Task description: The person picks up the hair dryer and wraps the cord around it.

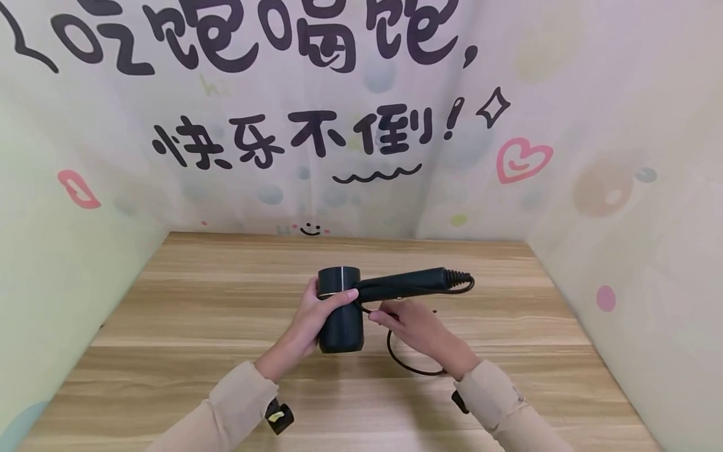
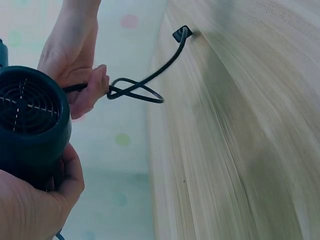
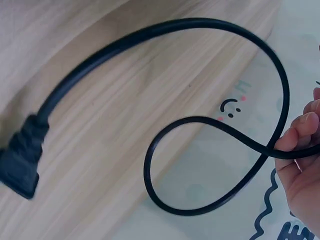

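My left hand (image 1: 314, 315) grips the barrel of a dark navy hair dryer (image 1: 341, 331) above the table, thumb across its front. The dryer's handle (image 1: 403, 285) points right, with black cord (image 1: 470, 287) running along it and looping back at its ribbed end. Just below the handle, my right hand (image 1: 420, 328) pinches the cord between thumb and fingers. In the left wrist view the round vent grille (image 2: 27, 106) faces the camera. From the right fingers the cord crosses itself in a loop and hangs to a black plug (image 3: 20, 162), seen in the right wrist view.
Under the hands lies a wood-grain table (image 1: 198, 301). Pale printed wall cloth (image 1: 316, 201) with lettering stands behind it, and light walls (image 1: 638, 251) close off both sides. Black wrist straps (image 1: 279, 416) show at the cuffs.
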Motion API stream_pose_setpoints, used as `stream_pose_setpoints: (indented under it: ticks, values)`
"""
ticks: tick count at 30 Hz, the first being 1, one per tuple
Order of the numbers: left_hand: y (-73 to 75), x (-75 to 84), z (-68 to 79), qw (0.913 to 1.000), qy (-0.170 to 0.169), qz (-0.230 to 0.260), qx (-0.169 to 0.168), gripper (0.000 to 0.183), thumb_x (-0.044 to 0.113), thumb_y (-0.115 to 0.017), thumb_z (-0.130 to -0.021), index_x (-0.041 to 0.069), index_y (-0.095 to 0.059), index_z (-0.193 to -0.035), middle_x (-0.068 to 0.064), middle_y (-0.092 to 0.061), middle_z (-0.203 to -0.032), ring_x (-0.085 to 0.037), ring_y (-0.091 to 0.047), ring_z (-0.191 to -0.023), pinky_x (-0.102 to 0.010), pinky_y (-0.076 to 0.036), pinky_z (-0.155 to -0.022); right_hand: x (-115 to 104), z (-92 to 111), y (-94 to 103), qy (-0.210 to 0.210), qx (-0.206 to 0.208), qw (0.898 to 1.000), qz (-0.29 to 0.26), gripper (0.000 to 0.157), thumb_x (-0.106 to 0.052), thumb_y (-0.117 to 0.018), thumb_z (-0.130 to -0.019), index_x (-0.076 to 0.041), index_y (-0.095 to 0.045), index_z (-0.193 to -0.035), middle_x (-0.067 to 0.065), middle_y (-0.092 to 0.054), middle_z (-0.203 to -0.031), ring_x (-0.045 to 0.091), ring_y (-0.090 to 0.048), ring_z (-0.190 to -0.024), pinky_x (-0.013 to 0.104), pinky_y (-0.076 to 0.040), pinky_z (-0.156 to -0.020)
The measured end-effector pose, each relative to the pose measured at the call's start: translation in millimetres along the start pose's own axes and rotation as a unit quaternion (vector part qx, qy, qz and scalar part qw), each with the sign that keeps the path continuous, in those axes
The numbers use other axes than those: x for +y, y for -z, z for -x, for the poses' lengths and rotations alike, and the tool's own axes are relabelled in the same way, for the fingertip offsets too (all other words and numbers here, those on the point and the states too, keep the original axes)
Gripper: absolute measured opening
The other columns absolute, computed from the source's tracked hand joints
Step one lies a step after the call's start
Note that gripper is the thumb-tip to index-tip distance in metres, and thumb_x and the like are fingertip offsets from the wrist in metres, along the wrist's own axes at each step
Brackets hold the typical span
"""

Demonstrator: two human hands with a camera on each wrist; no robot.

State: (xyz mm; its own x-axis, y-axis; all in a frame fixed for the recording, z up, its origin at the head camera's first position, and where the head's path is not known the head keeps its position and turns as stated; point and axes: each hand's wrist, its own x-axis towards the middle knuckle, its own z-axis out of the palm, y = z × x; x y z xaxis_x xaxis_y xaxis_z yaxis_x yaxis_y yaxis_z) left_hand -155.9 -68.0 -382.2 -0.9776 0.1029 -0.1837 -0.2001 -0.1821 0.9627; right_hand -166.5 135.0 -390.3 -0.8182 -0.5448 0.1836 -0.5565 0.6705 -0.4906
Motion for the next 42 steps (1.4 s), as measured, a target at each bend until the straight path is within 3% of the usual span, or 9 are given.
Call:
stream_pose_setpoints:
  ticks: [6,11,14,16,18,23,29,36,42]
  values:
    - [2.8,1.1,2.6,0.9992,0.002,-0.013,-0.039,0.059,0.022,-0.068,-0.077,0.008,-0.036,-0.125,-0.017,-0.056,-0.112,-0.019,-0.063,-0.083,-0.036,-0.053,-0.074,2.3,-5.5,6.5,0.132,0.074,0.988,0.030,0.019,-0.030,-0.064,-0.085,-0.017,-0.065,-0.099,-0.011,-0.059,-0.074,0.000,-0.050,-0.067,0.019,-0.045,-0.064]
    - [6.2,1.5,3.5,0.9973,0.012,-0.026,-0.068,0.061,0.022,-0.070,-0.076,0.010,-0.038,-0.126,-0.017,-0.058,-0.110,-0.021,-0.065,-0.084,-0.039,-0.054,-0.074,-14.3,3.8,21.7,0.107,0.036,0.981,0.161,0.040,-0.049,-0.047,-0.091,-0.019,-0.064,-0.111,-0.015,-0.059,-0.072,-0.004,-0.052,-0.070,0.017,-0.045,-0.078]
    - [9.0,2.1,4.1,0.9950,0.009,-0.043,-0.090,0.062,0.024,-0.071,-0.076,0.010,-0.038,-0.127,-0.018,-0.059,-0.110,-0.021,-0.065,-0.085,-0.040,-0.054,-0.075,-31.2,8.2,34.5,0.050,-0.015,0.995,0.086,0.038,-0.047,-0.050,-0.091,-0.018,-0.065,-0.111,-0.014,-0.062,-0.074,-0.004,-0.052,-0.070,0.017,-0.046,-0.076]
    - [11.0,2.3,4.1,0.9926,0.002,-0.059,-0.106,0.062,0.024,-0.071,-0.076,0.010,-0.039,-0.127,-0.018,-0.059,-0.111,-0.021,-0.065,-0.086,-0.039,-0.054,-0.075,-40.4,7.7,40.9,0.015,-0.029,0.999,-0.035,0.027,-0.037,-0.059,-0.090,-0.015,-0.069,-0.101,-0.011,-0.063,-0.073,-0.003,-0.052,-0.066,0.018,-0.046,-0.065]
    - [12.7,2.5,4.0,0.9896,-0.012,-0.076,-0.121,0.062,0.024,-0.072,-0.076,0.009,-0.039,-0.126,-0.019,-0.058,-0.112,-0.022,-0.064,-0.087,-0.039,-0.053,-0.076,-43.5,6.6,44.2,0.040,-0.026,0.996,-0.071,0.018,-0.029,-0.059,-0.090,-0.013,-0.068,-0.087,-0.011,-0.059,-0.071,-0.004,-0.048,-0.063,0.016,-0.043,-0.058]
    - [15.8,4.3,3.9,0.9818,-0.048,-0.115,-0.143,0.065,0.024,-0.074,-0.075,0.012,-0.038,-0.126,-0.019,-0.055,-0.112,-0.022,-0.063,-0.086,-0.039,-0.053,-0.076,-29.9,2.6,43.2,0.147,-0.018,0.989,0.029,0.023,-0.025,-0.050,-0.095,-0.014,-0.057,-0.075,-0.011,-0.044,-0.066,-0.003,-0.039,-0.057,0.014,-0.037,-0.052]
    - [18.7,3.1,3.1,0.9693,-0.075,-0.159,-0.172,0.067,0.022,-0.075,-0.076,0.014,-0.036,-0.129,-0.018,-0.055,-0.112,-0.022,-0.063,-0.086,-0.039,-0.053,-0.076,-11.1,0.1,40.6,0.160,-0.042,0.978,0.124,0.009,-0.018,-0.056,-0.091,-0.012,-0.064,-0.091,-0.006,-0.061,-0.083,0.004,-0.056,-0.070,0.022,-0.048,-0.061]
    - [22.0,1.2,3.8,0.9419,-0.117,-0.262,-0.174,0.071,0.027,-0.078,-0.073,0.022,-0.036,-0.130,-0.013,-0.058,-0.110,-0.021,-0.062,-0.090,-0.036,-0.052,-0.076,-5.9,3.2,42.0,0.148,-0.012,0.964,0.221,0.011,-0.026,-0.062,-0.089,-0.017,-0.065,-0.085,-0.010,-0.061,-0.075,-0.001,-0.046,-0.054,0.016,-0.039,-0.048]
    - [18.3,2.9,2.7,0.9244,-0.135,-0.324,-0.151,0.078,0.034,-0.080,-0.070,0.023,-0.034,-0.132,-0.010,-0.060,-0.108,-0.019,-0.061,-0.087,-0.036,-0.051,-0.073,-2.4,2.3,41.6,0.179,0.047,0.937,0.297,0.016,-0.027,-0.063,-0.088,-0.016,-0.060,-0.078,-0.009,-0.055,-0.061,0.001,-0.036,-0.043,0.016,-0.027,-0.038]
